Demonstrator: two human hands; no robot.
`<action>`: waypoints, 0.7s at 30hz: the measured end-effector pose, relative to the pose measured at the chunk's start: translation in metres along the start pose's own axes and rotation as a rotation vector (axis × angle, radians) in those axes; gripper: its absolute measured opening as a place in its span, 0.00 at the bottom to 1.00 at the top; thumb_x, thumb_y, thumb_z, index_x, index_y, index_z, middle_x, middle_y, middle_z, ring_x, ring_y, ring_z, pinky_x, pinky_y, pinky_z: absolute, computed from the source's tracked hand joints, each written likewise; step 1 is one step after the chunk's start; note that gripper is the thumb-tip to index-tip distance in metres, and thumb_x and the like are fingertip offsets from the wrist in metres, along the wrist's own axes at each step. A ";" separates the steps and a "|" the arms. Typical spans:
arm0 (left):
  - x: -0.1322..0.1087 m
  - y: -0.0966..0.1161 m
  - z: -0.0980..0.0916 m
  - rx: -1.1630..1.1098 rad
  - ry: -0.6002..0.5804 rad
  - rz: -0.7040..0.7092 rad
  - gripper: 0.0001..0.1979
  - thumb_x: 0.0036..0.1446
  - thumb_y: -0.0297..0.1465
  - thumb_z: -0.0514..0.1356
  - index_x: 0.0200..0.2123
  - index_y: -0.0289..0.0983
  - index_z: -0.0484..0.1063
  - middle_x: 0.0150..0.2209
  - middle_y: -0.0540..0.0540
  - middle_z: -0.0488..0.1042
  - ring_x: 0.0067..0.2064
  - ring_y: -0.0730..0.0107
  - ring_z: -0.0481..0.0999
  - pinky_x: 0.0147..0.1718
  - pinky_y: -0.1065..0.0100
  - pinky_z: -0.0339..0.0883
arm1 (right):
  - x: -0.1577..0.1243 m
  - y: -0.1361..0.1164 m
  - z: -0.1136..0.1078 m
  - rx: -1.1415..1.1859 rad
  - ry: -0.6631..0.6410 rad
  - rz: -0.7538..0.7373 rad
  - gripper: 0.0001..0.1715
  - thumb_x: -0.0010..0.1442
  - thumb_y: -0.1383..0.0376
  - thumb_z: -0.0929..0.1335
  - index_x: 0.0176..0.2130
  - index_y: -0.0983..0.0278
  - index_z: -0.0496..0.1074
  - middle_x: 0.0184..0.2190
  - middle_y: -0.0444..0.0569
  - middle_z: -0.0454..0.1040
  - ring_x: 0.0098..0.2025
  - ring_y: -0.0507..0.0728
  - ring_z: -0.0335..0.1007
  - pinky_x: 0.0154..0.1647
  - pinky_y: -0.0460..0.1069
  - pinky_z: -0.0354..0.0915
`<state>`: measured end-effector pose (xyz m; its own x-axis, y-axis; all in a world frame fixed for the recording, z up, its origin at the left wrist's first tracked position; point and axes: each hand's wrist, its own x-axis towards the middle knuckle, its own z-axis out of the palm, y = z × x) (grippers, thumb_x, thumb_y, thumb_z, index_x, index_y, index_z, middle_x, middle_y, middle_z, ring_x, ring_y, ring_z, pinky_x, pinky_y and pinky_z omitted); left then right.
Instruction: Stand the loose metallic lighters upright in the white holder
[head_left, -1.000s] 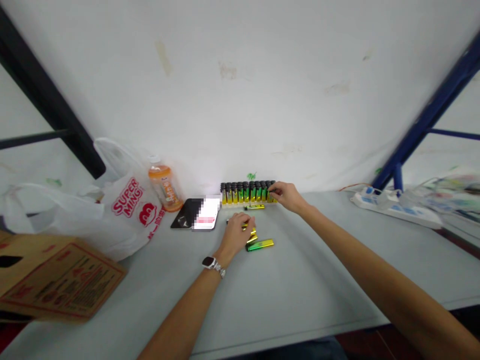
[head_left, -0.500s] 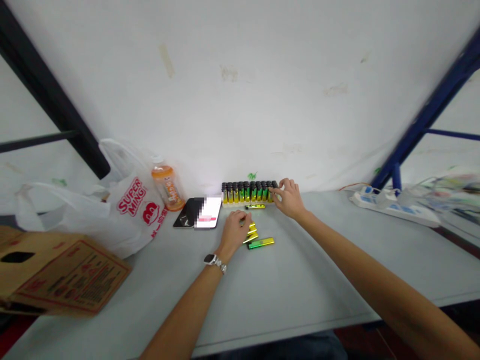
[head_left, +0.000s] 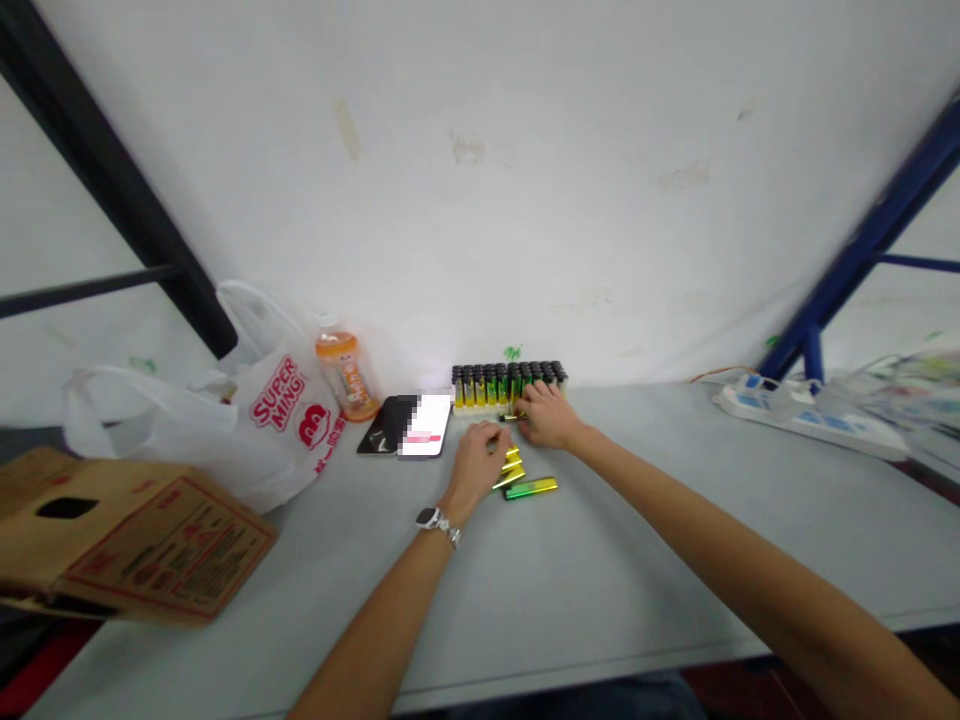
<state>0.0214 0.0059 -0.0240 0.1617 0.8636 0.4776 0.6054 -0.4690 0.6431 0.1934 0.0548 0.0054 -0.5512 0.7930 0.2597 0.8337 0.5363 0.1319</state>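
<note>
Upright lighters [head_left: 480, 388] with black tops and green-yellow bodies stand packed in rows in a low white tray [head_left: 491, 409] against the wall. My right hand [head_left: 550, 415] is in front of the row's right part, its fingers closed around the end of a lighter [head_left: 507, 417] lying before the tray. My left hand [head_left: 480, 462] is curled over several flat lighters [head_left: 513, 467], with thumb and forefinger together; whatever those fingers hold is hidden. A single green-yellow lighter [head_left: 531, 488] lies just right of these.
At the left are a phone [head_left: 386, 425] with a lit screen, an orange-capped bottle [head_left: 349, 375], a white plastic bag [head_left: 255, 430] and an open cardboard box [head_left: 165, 550]. A white power strip [head_left: 810, 415] with cables lies on the right of the grey table [head_left: 585, 600].
My right hand has moved left from the tray's right end to the lighter lying before it. My left hand stays over the flat lighters. The view has shifted slightly.
</note>
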 end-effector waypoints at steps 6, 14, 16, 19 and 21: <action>0.000 -0.001 0.000 0.015 0.013 0.017 0.16 0.64 0.34 0.53 0.25 0.37 0.73 0.29 0.47 0.75 0.35 0.67 0.71 0.37 0.67 0.63 | 0.002 -0.001 0.004 0.118 -0.022 0.029 0.12 0.56 0.60 0.66 0.37 0.66 0.71 0.39 0.58 0.72 0.46 0.65 0.64 0.47 0.56 0.57; 0.001 0.000 0.001 0.003 0.011 0.018 0.17 0.64 0.34 0.52 0.25 0.37 0.73 0.28 0.47 0.75 0.36 0.67 0.71 0.39 0.66 0.62 | -0.020 -0.023 0.015 1.302 0.273 0.508 0.14 0.63 0.52 0.58 0.37 0.59 0.60 0.17 0.35 0.57 0.16 0.51 0.55 0.18 0.45 0.53; 0.000 0.002 0.001 0.007 0.008 0.021 0.17 0.64 0.34 0.52 0.24 0.37 0.72 0.28 0.47 0.75 0.35 0.67 0.71 0.38 0.66 0.62 | -0.025 -0.030 0.016 1.594 0.262 0.593 0.21 0.60 0.45 0.59 0.34 0.59 0.61 0.14 0.32 0.51 0.12 0.48 0.44 0.14 0.44 0.46; -0.001 0.004 0.000 0.013 0.011 0.019 0.18 0.64 0.35 0.52 0.24 0.37 0.72 0.27 0.47 0.75 0.34 0.67 0.71 0.37 0.67 0.62 | -0.029 -0.036 0.015 1.799 0.180 0.683 0.30 0.58 0.39 0.56 0.25 0.60 0.60 0.11 0.33 0.46 0.12 0.47 0.37 0.12 0.44 0.39; -0.002 0.004 0.000 0.013 0.016 0.012 0.18 0.64 0.35 0.53 0.24 0.37 0.72 0.27 0.47 0.75 0.34 0.67 0.71 0.37 0.67 0.62 | -0.031 -0.038 0.015 1.776 0.170 0.755 0.30 0.59 0.41 0.56 0.21 0.60 0.58 0.09 0.35 0.46 0.11 0.47 0.38 0.12 0.44 0.38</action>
<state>0.0233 0.0023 -0.0222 0.1565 0.8550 0.4945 0.6139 -0.4764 0.6294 0.1784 0.0140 -0.0221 -0.0514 0.9914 -0.1200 -0.1809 -0.1274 -0.9752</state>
